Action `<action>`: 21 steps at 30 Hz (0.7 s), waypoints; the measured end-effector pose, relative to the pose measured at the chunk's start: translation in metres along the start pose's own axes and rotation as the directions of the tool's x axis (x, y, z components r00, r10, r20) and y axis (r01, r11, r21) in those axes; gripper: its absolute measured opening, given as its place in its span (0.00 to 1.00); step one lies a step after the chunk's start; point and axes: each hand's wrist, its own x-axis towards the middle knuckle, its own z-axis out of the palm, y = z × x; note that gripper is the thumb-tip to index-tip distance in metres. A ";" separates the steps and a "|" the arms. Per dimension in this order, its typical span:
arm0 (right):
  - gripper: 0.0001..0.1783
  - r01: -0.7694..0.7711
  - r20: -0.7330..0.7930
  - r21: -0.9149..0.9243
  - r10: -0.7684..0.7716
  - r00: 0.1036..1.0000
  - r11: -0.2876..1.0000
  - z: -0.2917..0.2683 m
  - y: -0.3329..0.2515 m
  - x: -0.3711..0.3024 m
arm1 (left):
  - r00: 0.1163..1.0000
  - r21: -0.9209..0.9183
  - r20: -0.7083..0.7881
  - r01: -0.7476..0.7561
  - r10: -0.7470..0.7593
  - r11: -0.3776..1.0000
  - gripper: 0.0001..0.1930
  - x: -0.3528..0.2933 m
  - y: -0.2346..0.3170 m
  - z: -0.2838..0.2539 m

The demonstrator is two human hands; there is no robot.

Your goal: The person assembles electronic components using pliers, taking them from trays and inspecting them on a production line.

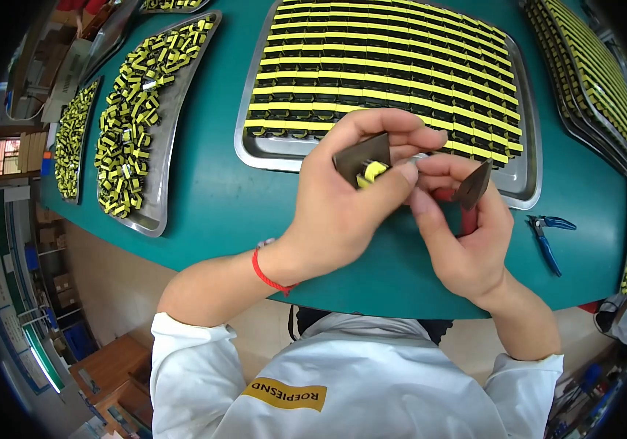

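My left hand (343,212) clasps a small yellow-and-black part (374,170) and a dark flat piece (354,154); my right hand (471,252), fingertips meeting it, grips red-handled pliers (472,189). On the green counter (237,208), blue-handled pliers (544,245) lie right, a tray of rows (277,154) far, loose parts (127,135) left.

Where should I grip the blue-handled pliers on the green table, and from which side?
Probably best to take the blue-handled pliers by both handles, coming from the picture's lower right: they splay rightward and downward from the head, which sits at the upper left, away from that approach. The right hand is nearer, but it holds red-handled pliers.
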 end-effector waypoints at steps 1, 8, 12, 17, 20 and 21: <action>0.20 0.005 0.001 0.000 -0.005 1.000 1.000 0.000 -0.003 0.000 | 0.994 0.092 0.020 -0.109 0.108 0.990 0.19 -0.003 0.000 0.001; 0.25 0.054 0.121 0.085 -0.064 0.991 0.995 0.001 0.000 -0.009 | 0.870 0.424 0.305 -0.488 0.387 0.763 0.21 -0.006 -0.005 -0.006; 0.18 0.116 -0.053 0.058 -0.113 0.992 0.992 0.009 0.007 -0.006 | 0.850 0.575 0.437 -0.516 0.295 0.634 0.25 -0.003 0.012 -0.008; 0.17 0.124 -0.048 -0.004 -0.124 0.991 0.992 0.012 0.009 -0.006 | 0.808 0.558 0.496 -0.577 0.317 0.597 0.29 0.000 0.010 -0.010; 0.17 0.125 0.008 0.049 -0.126 0.992 0.991 0.009 0.007 -0.001 | 0.857 0.555 0.398 -0.509 0.327 0.658 0.35 -0.005 0.011 -0.004; 0.17 0.127 0.012 0.049 -0.127 0.992 0.991 0.009 0.007 0.000 | 0.857 0.556 0.395 -0.510 0.331 0.657 0.35 -0.005 0.011 -0.004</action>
